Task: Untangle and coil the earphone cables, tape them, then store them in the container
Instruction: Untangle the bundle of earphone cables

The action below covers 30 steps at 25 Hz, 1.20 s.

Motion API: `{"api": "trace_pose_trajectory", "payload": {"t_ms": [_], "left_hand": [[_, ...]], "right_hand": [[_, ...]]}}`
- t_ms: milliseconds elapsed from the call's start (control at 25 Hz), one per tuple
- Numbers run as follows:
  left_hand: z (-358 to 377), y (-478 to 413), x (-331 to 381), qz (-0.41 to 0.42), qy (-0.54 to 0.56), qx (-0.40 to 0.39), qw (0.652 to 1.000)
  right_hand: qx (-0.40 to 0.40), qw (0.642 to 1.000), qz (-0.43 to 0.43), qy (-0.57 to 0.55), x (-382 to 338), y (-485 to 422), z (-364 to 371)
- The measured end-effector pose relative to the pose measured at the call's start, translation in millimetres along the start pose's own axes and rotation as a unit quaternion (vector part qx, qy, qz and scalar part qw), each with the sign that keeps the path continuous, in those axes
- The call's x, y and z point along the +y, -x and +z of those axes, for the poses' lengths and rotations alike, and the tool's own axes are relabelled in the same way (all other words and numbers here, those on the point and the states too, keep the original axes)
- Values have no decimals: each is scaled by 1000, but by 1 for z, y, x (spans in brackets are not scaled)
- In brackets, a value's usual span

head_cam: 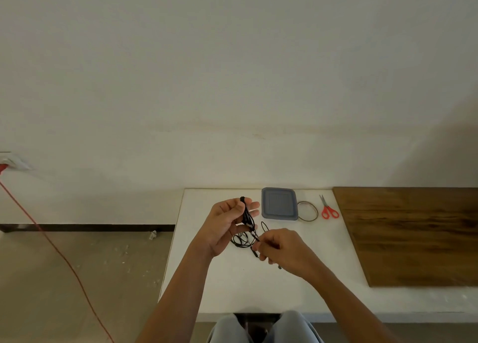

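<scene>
A black earphone cable [247,217] is partly wound into a bundle across the fingers of my left hand [227,222], which holds it palm up above the white table [232,285]. Loose loops of the cable hang down between my hands. My right hand [280,248] pinches a free strand just below and to the right of the bundle. A grey-blue square container [278,203] with its lid on sits beyond my hands. A roll of clear tape [307,211] lies right beside it.
Red-handled scissors [328,208] lie right of the tape. A dark wooden board [413,234] covers the table's right part. The table's left edge drops to the floor, where a red cord [51,241] runs. A wall stands behind the table.
</scene>
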<state>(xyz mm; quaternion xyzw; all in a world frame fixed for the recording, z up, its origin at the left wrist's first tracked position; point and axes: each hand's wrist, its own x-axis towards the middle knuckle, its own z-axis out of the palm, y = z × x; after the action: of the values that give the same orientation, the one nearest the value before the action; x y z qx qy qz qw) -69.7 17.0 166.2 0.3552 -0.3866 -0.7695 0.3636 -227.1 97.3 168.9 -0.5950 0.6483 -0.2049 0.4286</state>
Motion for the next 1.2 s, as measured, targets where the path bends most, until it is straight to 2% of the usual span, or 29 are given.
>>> {"api": "trace_pose_trajectory", "payload": {"t_ms": [120,240,320,520,680,800,1040,1200], "left_hand": [[0,1,-2,-1,-68,-26,997],[-2,0,-5,1,-100,-52,994],[-2,0,-4,-6,-102,-69,992],[0,-2,-6,-28,-106,-85,990],[-3,-2,-6,-46,-41,-93,994],[-5,-1,-5,-55,-43,-106,992],[-5,1,-7,-68,-73,-119,988],[-2,1,-5,-84,-31,-111,990]], "right_hand": [[24,993,-37,112,-7,2,-9],[66,966,-94,231,-17,-1,-20],[75,955,-141,251,-25,-6,-28],[72,963,-212,151,-32,-28,-40],[117,981,-156,11,-33,-35,-44],[114,983,-133,-48,-28,-42,-46],[-2,971,-95,-221,-10,-55,-48],[-84,949,-51,-300,-9,-54,-45]]}}
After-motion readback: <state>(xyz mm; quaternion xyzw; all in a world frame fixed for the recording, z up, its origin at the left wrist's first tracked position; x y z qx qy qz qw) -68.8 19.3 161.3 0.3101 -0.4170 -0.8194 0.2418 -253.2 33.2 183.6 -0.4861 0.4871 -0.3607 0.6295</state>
